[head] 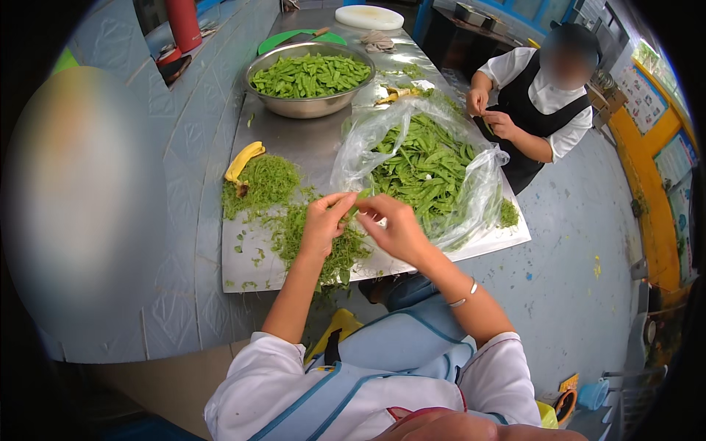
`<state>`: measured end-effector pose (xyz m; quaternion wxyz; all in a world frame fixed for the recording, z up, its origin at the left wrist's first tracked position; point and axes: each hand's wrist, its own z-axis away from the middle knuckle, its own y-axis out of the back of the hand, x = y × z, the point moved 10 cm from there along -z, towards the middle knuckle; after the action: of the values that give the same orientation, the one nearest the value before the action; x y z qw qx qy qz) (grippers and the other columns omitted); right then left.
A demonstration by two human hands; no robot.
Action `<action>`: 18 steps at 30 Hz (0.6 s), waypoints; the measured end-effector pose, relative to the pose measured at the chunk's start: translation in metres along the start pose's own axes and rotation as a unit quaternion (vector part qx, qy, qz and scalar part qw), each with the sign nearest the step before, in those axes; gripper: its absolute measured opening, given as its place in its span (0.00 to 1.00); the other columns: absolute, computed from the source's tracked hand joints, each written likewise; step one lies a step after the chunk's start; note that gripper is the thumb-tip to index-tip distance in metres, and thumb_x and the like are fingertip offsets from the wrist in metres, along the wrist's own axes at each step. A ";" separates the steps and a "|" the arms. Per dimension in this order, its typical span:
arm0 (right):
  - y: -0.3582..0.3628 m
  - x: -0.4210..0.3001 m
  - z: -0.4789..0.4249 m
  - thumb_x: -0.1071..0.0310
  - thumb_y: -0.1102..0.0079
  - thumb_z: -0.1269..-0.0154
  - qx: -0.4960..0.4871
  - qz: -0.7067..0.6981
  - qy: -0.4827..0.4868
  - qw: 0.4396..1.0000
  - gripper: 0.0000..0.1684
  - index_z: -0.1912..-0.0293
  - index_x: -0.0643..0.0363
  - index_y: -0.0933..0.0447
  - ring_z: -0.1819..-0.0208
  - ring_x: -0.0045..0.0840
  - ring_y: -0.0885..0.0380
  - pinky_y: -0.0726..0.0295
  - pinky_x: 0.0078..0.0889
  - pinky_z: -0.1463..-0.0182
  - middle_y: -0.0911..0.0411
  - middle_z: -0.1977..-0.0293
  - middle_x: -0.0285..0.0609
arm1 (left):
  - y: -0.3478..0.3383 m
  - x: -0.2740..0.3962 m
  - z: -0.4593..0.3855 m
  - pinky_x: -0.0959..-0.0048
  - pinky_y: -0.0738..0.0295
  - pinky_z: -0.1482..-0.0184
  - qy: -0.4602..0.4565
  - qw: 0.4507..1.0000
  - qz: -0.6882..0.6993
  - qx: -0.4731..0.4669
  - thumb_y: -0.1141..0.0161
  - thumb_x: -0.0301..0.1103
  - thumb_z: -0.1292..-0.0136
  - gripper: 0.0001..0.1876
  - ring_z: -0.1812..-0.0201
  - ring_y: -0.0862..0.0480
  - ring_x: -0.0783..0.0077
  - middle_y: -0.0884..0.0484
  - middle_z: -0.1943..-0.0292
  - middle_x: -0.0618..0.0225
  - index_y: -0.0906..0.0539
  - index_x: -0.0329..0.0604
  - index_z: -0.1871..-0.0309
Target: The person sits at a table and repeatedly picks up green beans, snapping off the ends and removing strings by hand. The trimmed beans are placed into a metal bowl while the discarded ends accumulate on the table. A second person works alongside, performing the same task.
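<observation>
Between my two hands is one green snow pea pod, partly hidden by the fingers. My left hand pinches it, and the thumb and forefinger of my right hand are at its other end. Beneath my left hand lies a heap of stringy green trimmings. To the right, an opened clear plastic bag holds a large pile of snow pea pods. Farther back stands a steel basin filled with pods.
A banana peel rests on the left trimmings heap. Behind the basin are a green board with a knife, a cloth and a white round board. Across the metal table, a co-worker holds a pod. A tiled wall runs left.
</observation>
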<state>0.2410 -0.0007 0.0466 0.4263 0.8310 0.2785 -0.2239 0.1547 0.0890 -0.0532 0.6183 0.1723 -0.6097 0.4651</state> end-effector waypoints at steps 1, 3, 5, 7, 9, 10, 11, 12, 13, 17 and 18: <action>0.000 0.011 -0.002 0.74 0.41 0.40 -0.009 -0.070 -0.044 0.997 0.13 0.54 0.65 0.26 0.71 0.32 0.21 0.22 0.30 0.69 0.23 0.69 0.45 | 0.001 0.005 0.005 0.86 0.47 0.84 -0.008 0.999 -0.044 0.005 0.37 0.38 0.37 0.13 0.82 0.35 0.88 0.28 0.78 0.78 0.16 0.38 0.56; 0.010 0.022 -0.006 0.74 0.41 0.39 0.019 -0.081 -0.086 0.993 0.09 0.58 0.66 0.24 0.75 0.30 0.21 0.22 0.28 0.70 0.21 0.73 0.46 | -0.002 0.015 0.013 0.84 0.44 0.82 -0.025 0.991 -0.132 0.011 0.37 0.37 0.37 0.11 0.81 0.33 0.87 0.28 0.78 0.79 0.16 0.38 0.58; 0.000 0.041 0.000 0.75 0.41 0.39 -0.023 -0.137 -0.160 0.977 0.07 0.60 0.66 0.23 0.77 0.30 0.21 0.23 0.28 0.71 0.21 0.74 0.46 | -0.005 0.032 0.021 0.81 0.40 0.80 -0.143 0.968 -0.207 0.016 0.37 0.34 0.38 0.09 0.80 0.30 0.84 0.26 0.78 0.77 0.15 0.37 0.60; 0.005 0.028 -0.002 0.74 0.41 0.39 -0.034 -0.104 -0.116 0.987 0.05 0.63 0.66 0.24 0.76 0.34 0.21 0.23 0.32 0.71 0.22 0.74 0.48 | -0.015 0.048 0.030 0.78 0.35 0.77 -0.253 0.921 -0.296 0.005 0.36 0.31 0.39 0.08 0.79 0.27 0.81 0.23 0.78 0.74 0.16 0.35 0.62; 0.004 0.011 -0.002 0.74 0.42 0.39 -0.019 -0.090 -0.012 0.996 0.04 0.65 0.66 0.24 0.73 0.41 0.22 0.23 0.36 0.68 0.22 0.72 0.51 | -0.024 0.063 0.045 0.75 0.32 0.74 -0.350 0.850 -0.393 -0.010 0.36 0.28 0.41 0.07 0.77 0.24 0.78 0.20 0.76 0.69 0.16 0.34 0.63; 0.001 0.003 -0.001 0.74 0.42 0.40 -0.027 -0.042 0.015 0.999 0.04 0.64 0.65 0.24 0.71 0.45 0.22 0.23 0.38 0.67 0.22 0.70 0.52 | -0.027 0.069 0.053 0.74 0.31 0.73 -0.364 0.823 -0.437 0.003 0.36 0.27 0.42 0.07 0.76 0.23 0.78 0.20 0.75 0.67 0.16 0.33 0.63; -0.001 -0.006 0.000 0.74 0.43 0.40 -0.035 0.005 0.042 0.999 0.05 0.64 0.65 0.23 0.69 0.48 0.23 0.23 0.40 0.65 0.22 0.69 0.53 | -0.031 0.077 0.061 0.74 0.30 0.73 -0.377 0.793 -0.479 0.016 0.36 0.26 0.42 0.06 0.76 0.23 0.77 0.20 0.74 0.65 0.16 0.33 0.63; -0.002 -0.014 -0.002 0.73 0.42 0.39 -0.033 0.038 0.044 0.998 0.06 0.64 0.66 0.25 0.73 0.38 0.20 0.22 0.34 0.69 0.21 0.72 0.49 | -0.033 0.082 0.068 0.73 0.30 0.72 -0.388 0.759 -0.523 0.032 0.36 0.25 0.43 0.06 0.75 0.23 0.76 0.19 0.74 0.63 0.16 0.33 0.63; -0.002 -0.001 -0.003 0.73 0.42 0.39 -0.032 -0.061 -0.049 0.996 0.06 0.64 0.66 0.25 0.74 0.33 0.20 0.22 0.31 0.70 0.21 0.73 0.48 | -0.035 0.088 0.075 0.73 0.29 0.72 -0.425 0.742 -0.517 0.049 0.35 0.26 0.43 0.07 0.76 0.23 0.74 0.20 0.75 0.62 0.16 0.32 0.63; -0.030 0.040 0.010 0.70 0.41 0.39 -0.041 -0.346 -0.288 0.892 0.09 0.63 0.68 0.25 0.77 0.15 0.22 0.24 0.21 0.74 0.21 0.76 0.41 | -0.015 0.110 0.103 0.74 0.33 0.76 -0.502 0.754 -0.399 0.143 0.37 0.28 0.39 0.08 0.78 0.26 0.77 0.24 0.79 0.66 0.16 0.32 0.62; -0.036 0.043 0.014 0.70 0.41 0.39 -0.072 -0.334 -0.306 0.888 0.09 0.62 0.68 0.24 0.75 0.18 0.21 0.23 0.23 0.72 0.21 0.75 0.42 | -0.001 0.118 0.110 0.75 0.34 0.79 -0.504 0.770 -0.348 0.176 0.38 0.28 0.38 0.08 0.79 0.28 0.80 0.25 0.79 0.69 0.16 0.32 0.61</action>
<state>0.2477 0.0170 -0.0079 0.4489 0.5459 0.4107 -0.5760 0.0697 0.0456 0.0770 0.3008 0.6886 -0.6392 0.1637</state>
